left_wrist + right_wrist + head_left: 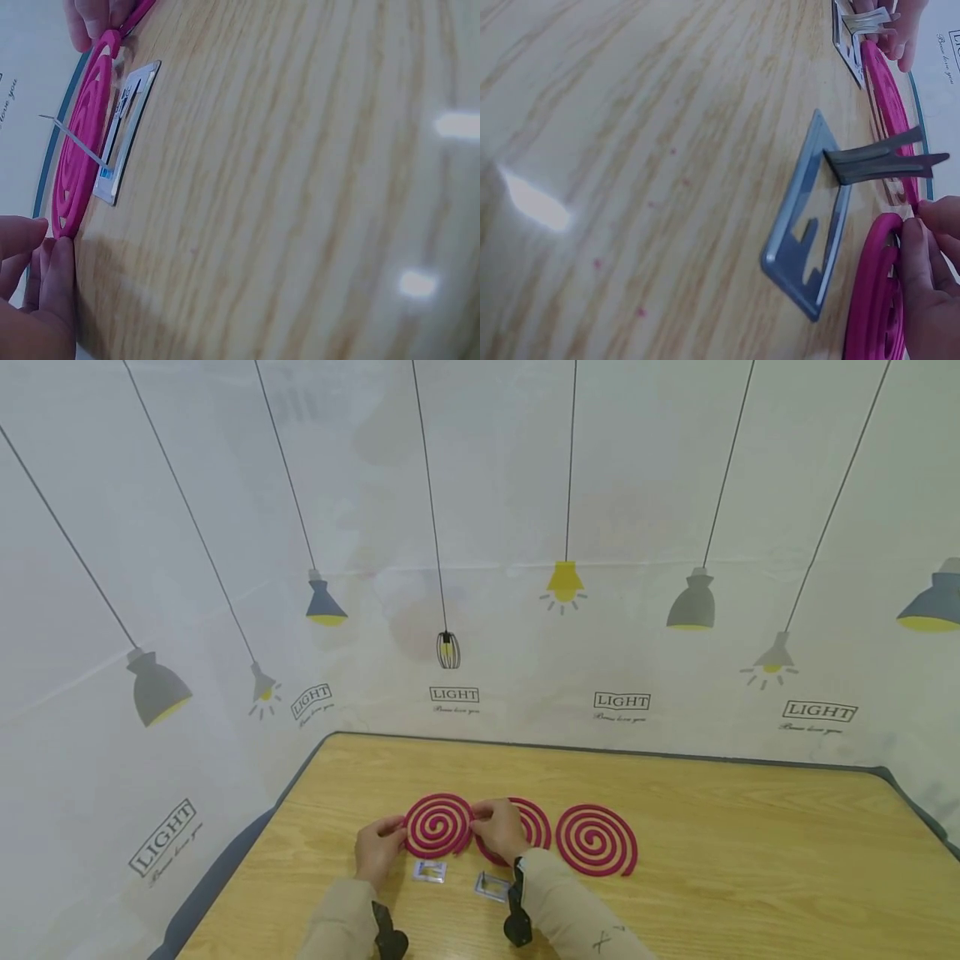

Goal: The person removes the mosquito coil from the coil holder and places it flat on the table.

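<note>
Three magenta mosquito coils lie in a row in the head view. My left hand (pixel 378 850) pinches the left edge of the leftmost mosquito coil (pixel 438 827). On its opposite edge, the thumb and fingers of my right hand (pixel 502 829) grip the same coil. That hand covers part of the middle coil (pixel 548 833). Just in front of the held coil is a small metal coil stand (pixel 442 872), its thin prong bent upward. A second metal stand (pixel 795 187), with a raised forked prong, is nearest my right wrist.
The third coil (pixel 595 838) lies flat to the right on the wooden table (pixel 750 860). Small pink crumbs (pixel 640 312) dot the wood in the right wrist view. A wall (pixel 510 718) printed with lamps runs along the table's far edge. Black straps (pixel 517 902) circle both wrists.
</note>
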`<state>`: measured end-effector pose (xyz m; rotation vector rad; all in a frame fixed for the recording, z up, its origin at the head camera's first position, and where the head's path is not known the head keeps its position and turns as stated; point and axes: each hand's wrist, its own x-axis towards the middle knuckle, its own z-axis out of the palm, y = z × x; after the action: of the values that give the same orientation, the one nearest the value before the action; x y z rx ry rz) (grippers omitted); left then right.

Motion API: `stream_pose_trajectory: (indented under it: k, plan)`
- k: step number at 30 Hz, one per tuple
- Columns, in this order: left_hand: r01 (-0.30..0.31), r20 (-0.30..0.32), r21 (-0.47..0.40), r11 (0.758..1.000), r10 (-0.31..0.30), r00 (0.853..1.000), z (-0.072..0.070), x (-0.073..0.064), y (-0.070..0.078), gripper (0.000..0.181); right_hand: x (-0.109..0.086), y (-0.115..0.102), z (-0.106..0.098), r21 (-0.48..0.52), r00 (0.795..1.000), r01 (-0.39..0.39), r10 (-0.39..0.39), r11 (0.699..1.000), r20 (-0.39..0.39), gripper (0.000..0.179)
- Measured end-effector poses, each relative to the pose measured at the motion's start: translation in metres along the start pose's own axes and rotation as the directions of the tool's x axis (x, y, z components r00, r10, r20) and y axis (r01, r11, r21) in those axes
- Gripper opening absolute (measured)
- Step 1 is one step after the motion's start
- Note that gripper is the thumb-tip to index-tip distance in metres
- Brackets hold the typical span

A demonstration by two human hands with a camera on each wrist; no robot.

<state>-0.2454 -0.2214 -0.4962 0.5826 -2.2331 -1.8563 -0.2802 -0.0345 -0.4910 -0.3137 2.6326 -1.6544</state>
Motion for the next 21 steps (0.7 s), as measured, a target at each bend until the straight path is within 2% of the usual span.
stream_pose_trajectory:
  k: [3,9,14,21]
  plan:
    - [0.0,0.012,-0.003,1.0,0.0,1.0,0.0,-0.001,0.001,0.026,-0.001,0.0,0.0,0.005,1.0,-0.002,0.002,1.0,0.002,0.02]
    - [-0.021,-0.018,0.021,1.0,0.021,1.0,-0.001,-0.003,0.002,0.025,-0.004,-0.002,-0.002,0.019,1.0,0.003,-0.003,1.0,0.007,0.02]
    - [-0.001,-0.034,0.05,0.999,0.003,0.999,-0.003,-0.005,0.009,0.025,-0.004,-0.003,-0.003,0.016,1.0,0.009,-0.009,1.0,0.009,0.02]
    - [-0.064,-0.051,0.048,0.997,0.067,0.996,-0.003,-0.008,0.019,0.025,-0.001,-0.002,-0.006,0.03,0.999,-0.014,0.013,0.999,0.029,0.019]
